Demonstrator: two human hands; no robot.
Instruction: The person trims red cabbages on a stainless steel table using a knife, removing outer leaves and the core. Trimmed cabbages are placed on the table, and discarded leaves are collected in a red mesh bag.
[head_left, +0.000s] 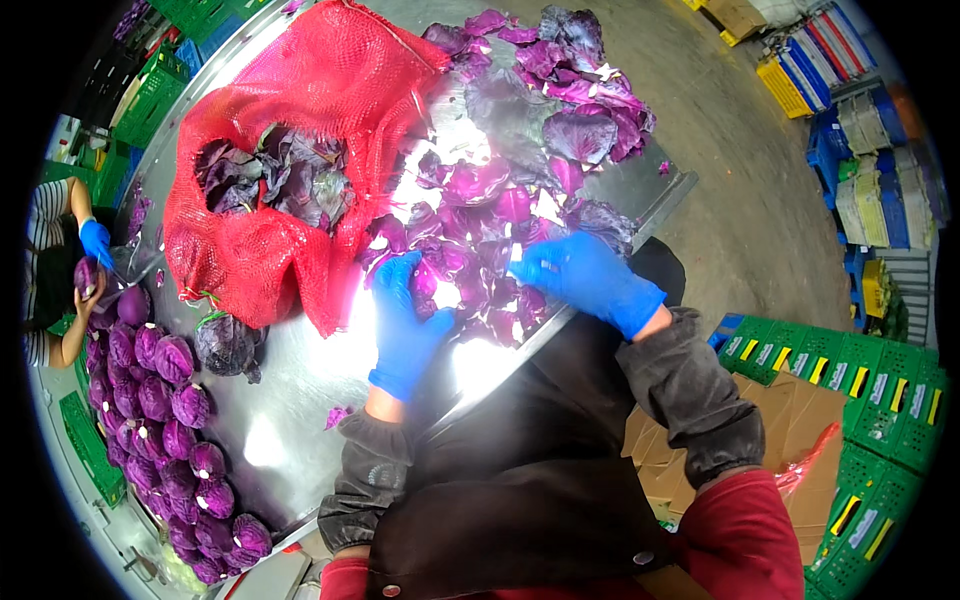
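My left hand (409, 322), in a blue glove, has its thumb and fingers apart against a glossy purple cabbage surface; whether it grips a head or only touches leaves is unclear. My right hand (589, 281), also gloved in blue, is curled at the right of the leaf pile, with something small and pale at its fingertips that I cannot make out. Loose red cabbage leaves (476, 184) lie heaped around and beyond both hands. A red mesh sack (255, 251) with dark unpeeled cabbages (304, 172) in its opening lies to the left. One dark cabbage (225, 343) rests below it.
Rows of peeled red cabbages (156, 397) line the metal table's (300, 420) left side. A co-worker's blue-gloved hand (95, 241) and bare hand hold a cabbage (86, 276) there. Green crates (885, 409) and cardboard (795, 450) stand at lower right, beyond the table edge.
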